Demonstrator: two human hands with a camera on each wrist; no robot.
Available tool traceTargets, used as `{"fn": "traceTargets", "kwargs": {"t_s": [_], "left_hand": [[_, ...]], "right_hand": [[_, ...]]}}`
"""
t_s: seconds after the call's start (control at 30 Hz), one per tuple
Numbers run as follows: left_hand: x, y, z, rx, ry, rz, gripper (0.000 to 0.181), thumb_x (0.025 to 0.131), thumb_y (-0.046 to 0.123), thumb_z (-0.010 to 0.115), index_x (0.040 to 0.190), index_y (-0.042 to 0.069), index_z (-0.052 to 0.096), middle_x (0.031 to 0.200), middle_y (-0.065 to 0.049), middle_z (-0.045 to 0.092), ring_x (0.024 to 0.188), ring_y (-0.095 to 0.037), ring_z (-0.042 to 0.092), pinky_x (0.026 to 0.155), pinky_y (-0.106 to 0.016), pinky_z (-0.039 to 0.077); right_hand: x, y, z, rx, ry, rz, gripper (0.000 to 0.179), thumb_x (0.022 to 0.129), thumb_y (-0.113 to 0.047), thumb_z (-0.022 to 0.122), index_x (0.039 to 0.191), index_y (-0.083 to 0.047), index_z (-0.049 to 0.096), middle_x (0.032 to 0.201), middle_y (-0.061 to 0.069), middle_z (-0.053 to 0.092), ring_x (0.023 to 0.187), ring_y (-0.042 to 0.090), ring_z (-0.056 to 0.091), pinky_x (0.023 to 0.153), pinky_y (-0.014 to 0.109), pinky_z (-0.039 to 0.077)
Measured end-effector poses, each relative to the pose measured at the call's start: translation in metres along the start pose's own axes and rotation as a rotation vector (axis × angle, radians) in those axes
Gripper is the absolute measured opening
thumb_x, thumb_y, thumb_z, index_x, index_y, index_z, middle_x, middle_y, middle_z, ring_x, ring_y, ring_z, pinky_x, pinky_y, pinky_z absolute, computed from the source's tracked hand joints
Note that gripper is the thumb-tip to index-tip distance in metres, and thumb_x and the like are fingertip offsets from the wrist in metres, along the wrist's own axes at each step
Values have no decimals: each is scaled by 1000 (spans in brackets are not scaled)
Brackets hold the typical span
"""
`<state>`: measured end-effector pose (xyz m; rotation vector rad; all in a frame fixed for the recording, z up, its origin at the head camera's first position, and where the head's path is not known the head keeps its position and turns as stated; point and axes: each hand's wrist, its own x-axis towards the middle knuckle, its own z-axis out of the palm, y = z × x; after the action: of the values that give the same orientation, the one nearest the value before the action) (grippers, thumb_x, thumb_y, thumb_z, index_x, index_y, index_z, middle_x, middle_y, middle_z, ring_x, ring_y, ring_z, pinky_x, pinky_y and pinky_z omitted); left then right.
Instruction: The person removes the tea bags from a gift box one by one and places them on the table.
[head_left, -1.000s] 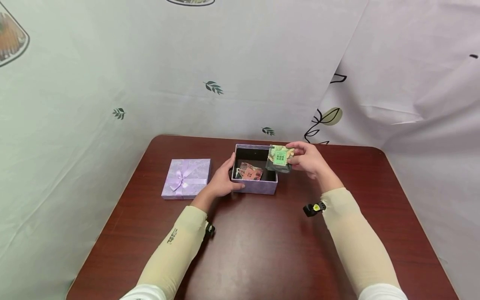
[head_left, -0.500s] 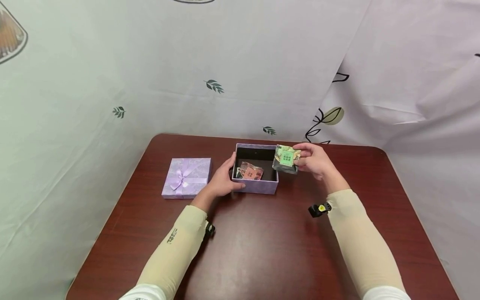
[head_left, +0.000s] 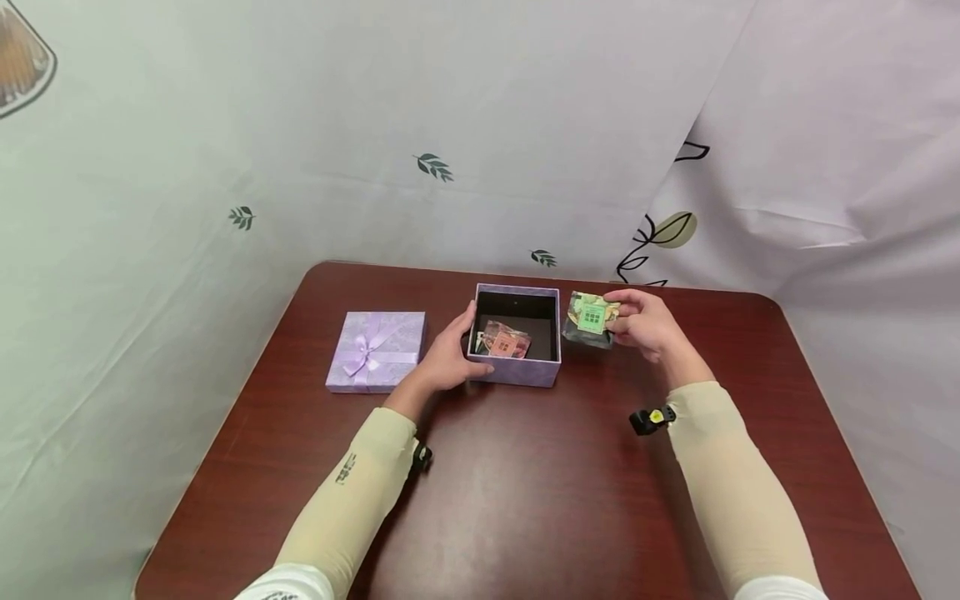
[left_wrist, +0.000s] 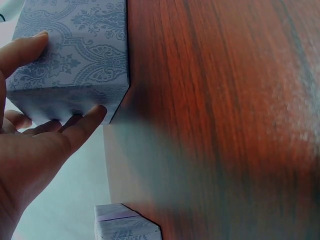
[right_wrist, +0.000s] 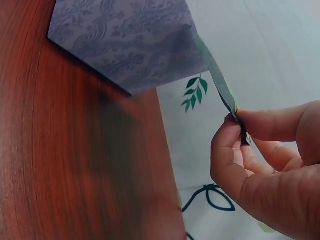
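Note:
My left hand (head_left: 447, 358) holds the open purple gift box (head_left: 521, 372) at its left end. In the left wrist view the thumb lies on the patterned front of the box (left_wrist: 75, 55), and the other fingers press its side. Inside the box is a small packet with a red label (head_left: 507, 342). Just off the right end, my right hand (head_left: 648, 323) pinches a flat packet with a green label (head_left: 590, 317) between thumb and fingers. The right wrist view shows this packet (right_wrist: 217, 75) edge-on, raised above the table.
A purple box lid (head_left: 377, 351) with a ribbon bow lies to the left of the box, on the dark red wooden table (head_left: 517, 483). White cloth (head_left: 480, 150) with leaf prints hangs behind the table's far edge.
My right hand has carried the green-labelled packet rightward, from over the box's right end to beside it. The left hand keeps its hold on the box.

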<state>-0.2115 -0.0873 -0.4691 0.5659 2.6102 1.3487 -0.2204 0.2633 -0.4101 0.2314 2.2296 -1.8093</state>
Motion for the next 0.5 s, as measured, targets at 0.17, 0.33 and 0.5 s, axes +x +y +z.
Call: {"fn": "traceTargets", "kwargs": {"t_s": [0.17,0.33,0.5], "left_hand": [[1,1,0,-1,-1,-2,117,75,16,89,162,15,11,164,-8,17,147,-26,21,115,-42,24],[2,0,0,5,2,1,117,75,16,89,162,15,12,164,-8,18,147,-24,21,115,-41,24],[1,1,1,8,1,-5,116,76,15,89,162,15,11,164,-8,18,147,-24,21,115,-40,24]], "right_hand": [[4,5,-3,-21,-7,7,52,91,12,61,140,1,49,103,11,46,84,15,55,70,31,55],[12,14,-4,-52,-11,27,53,90,14,60,141,1,49,103,10,42,86,18,53,74,36,55],[22,26,-4,-61,-16,55,53,90,15,58,140,3,49,106,13,43,93,21,52,74,36,56]]}}
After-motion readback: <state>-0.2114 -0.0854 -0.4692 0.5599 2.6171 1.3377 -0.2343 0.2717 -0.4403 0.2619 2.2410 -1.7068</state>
